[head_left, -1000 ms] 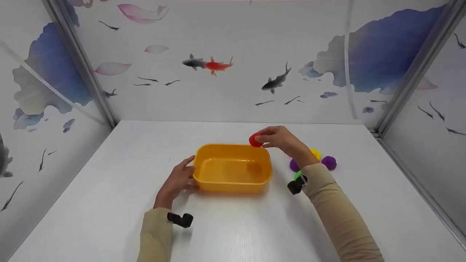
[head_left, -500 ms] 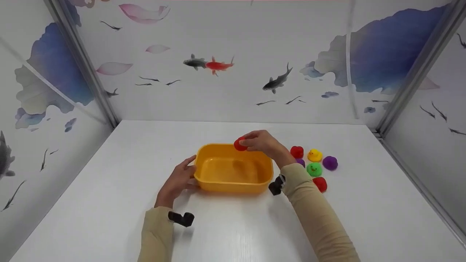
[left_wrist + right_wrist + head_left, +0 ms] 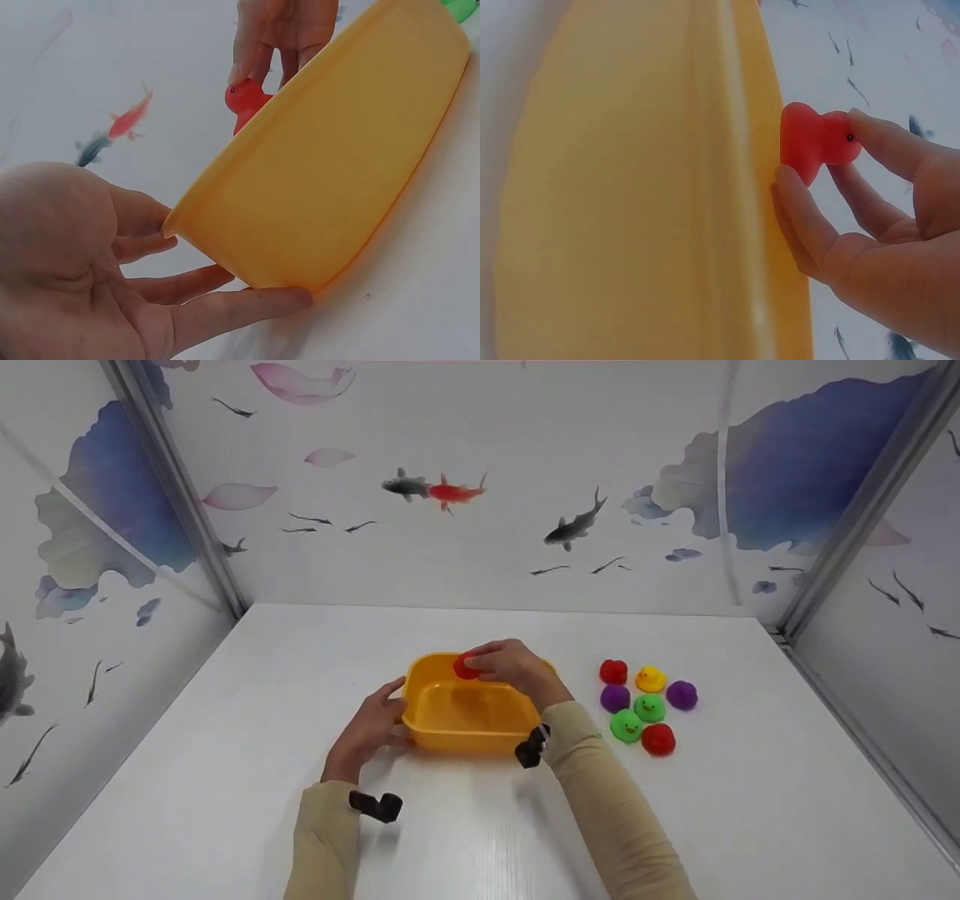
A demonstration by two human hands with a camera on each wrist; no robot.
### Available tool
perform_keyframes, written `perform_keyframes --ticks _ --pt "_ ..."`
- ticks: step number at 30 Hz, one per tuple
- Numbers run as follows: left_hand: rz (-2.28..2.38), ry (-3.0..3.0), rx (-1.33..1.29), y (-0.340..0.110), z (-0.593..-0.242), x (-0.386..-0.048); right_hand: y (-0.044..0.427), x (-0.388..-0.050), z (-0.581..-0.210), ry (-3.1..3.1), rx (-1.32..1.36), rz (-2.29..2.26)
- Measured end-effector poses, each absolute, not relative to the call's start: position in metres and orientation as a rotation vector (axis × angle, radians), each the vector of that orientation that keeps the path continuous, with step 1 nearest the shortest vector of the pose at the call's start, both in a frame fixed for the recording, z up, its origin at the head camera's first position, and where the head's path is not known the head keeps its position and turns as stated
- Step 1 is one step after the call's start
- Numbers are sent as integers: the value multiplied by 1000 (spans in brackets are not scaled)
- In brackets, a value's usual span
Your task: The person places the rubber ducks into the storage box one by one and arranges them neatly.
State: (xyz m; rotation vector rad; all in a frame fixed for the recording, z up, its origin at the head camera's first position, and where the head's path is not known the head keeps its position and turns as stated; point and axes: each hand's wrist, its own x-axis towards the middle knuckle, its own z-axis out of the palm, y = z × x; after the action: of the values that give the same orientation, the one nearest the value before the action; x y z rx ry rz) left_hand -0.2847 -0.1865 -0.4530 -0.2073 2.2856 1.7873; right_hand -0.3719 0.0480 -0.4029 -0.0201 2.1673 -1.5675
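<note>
A yellow-orange plastic basin point(image 3: 465, 741) stands on the white table; its inside, where visible, holds nothing. My left hand point(image 3: 367, 727) grips the basin's left end, thumb low on the near side and a fingertip at the rim, as the left wrist view shows. Over the basin, my right hand point(image 3: 510, 666) pinches a small red rubber duck point(image 3: 802, 142) between thumb and fingers. In the left wrist view this duck's head point(image 3: 241, 97) shows above the rim. The right hand and forearm cover the basin's right part in the head view.
Right of the basin lies a loose group of rubber ducks: a red one point(image 3: 613, 671), a yellow one point(image 3: 650, 679), two green ones, including the nearer point(image 3: 626, 725), two purple ones, including the outer point(image 3: 682, 695), and another red one point(image 3: 658, 739). Printed walls enclose the table point(image 3: 315, 645).
My right hand has carried the red duck leftward, from the basin's far right corner to over its middle. The duck group has come into full view. The left hand has kept its hold.
</note>
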Motion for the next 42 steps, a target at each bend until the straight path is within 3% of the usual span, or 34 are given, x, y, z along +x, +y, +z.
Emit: perform_keyframes --ticks 14,42 --pt "1811 2272 -195 -187 -453 -287 14 -373 -421 2070 -7 -1651" --pt "1792 2291 -216 -187 -457 -287 -4 -366 -435 2173 23 -1592"
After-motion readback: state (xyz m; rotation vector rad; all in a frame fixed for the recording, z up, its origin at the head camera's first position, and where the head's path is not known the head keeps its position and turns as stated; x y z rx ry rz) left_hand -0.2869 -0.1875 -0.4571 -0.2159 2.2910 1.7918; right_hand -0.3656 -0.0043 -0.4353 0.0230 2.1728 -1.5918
